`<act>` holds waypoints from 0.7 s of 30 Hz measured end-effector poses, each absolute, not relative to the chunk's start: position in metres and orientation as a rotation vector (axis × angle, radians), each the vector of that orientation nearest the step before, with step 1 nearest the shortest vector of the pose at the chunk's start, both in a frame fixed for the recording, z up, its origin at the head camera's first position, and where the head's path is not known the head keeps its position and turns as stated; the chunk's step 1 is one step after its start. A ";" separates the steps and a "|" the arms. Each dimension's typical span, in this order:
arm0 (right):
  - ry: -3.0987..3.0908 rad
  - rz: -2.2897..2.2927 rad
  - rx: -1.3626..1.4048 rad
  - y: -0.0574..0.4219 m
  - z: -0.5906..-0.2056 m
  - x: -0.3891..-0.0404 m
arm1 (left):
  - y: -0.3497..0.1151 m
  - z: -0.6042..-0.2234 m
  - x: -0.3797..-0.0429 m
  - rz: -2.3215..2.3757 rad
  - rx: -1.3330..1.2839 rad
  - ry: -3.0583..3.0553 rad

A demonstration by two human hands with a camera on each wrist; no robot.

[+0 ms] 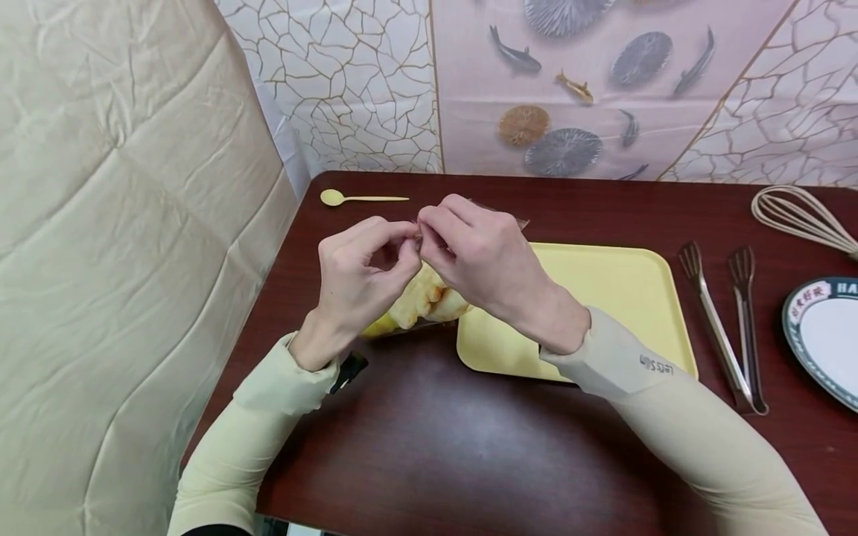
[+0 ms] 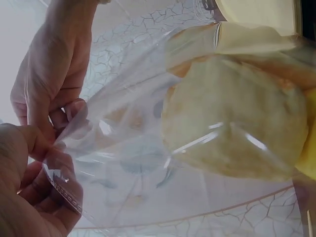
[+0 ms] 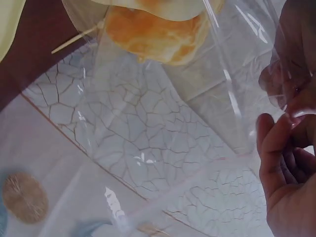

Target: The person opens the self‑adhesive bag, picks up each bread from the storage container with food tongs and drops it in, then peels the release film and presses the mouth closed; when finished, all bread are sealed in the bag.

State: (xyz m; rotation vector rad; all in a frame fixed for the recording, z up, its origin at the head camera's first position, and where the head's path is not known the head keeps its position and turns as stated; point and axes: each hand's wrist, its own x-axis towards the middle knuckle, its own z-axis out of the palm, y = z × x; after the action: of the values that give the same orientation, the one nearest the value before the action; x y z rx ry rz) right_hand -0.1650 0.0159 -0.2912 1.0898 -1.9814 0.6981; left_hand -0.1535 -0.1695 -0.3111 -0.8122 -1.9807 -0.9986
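Note:
Above the table, my left hand (image 1: pixel 355 272) and right hand (image 1: pixel 479 249) meet fingertip to fingertip. Between thumbs and fingers, both pinch the top edge of a clear plastic bag (image 2: pixel 123 158), which stretches away from them in the left wrist view. Inside lie pale pieces that look like bread (image 1: pixel 417 299), one showing golden-brown patches in the right wrist view. A bright yellow piece (image 1: pixel 380 326) shows low in the bag. In the head view, the hands cover most of the bag's upper part.
A yellow tray (image 1: pixel 603 298) lies partly under my right forearm. Metal tongs (image 1: pixel 720 339), a whisk (image 1: pixel 801 219) and a rimmed plate (image 1: pixel 831 335) are to the right. At the back left lies a yellow spoon (image 1: pixel 358 198). A padded beige cover (image 1: pixel 134 260) borders the table's left side.

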 end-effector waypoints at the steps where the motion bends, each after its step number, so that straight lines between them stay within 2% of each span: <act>1: -1.985 0.731 1.089 0.016 -0.292 -0.166 | -0.170 -0.312 -0.154 -1.017 -0.817 -1.982; 12: -2.092 1.072 1.015 0.022 -0.294 -0.168 | -0.174 -0.310 -0.154 -1.152 -0.841 -2.025; 21: -2.125 1.152 1.086 0.024 -0.286 -0.163 | -0.173 -0.309 -0.153 -1.138 -0.842 -2.044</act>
State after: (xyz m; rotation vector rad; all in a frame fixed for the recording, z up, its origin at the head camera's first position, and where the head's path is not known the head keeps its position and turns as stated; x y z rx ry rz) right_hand -0.1627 0.0242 -0.2864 1.0856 -2.1249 1.1524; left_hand -0.1532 -0.1733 -0.3089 -0.8422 -2.0440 -1.1384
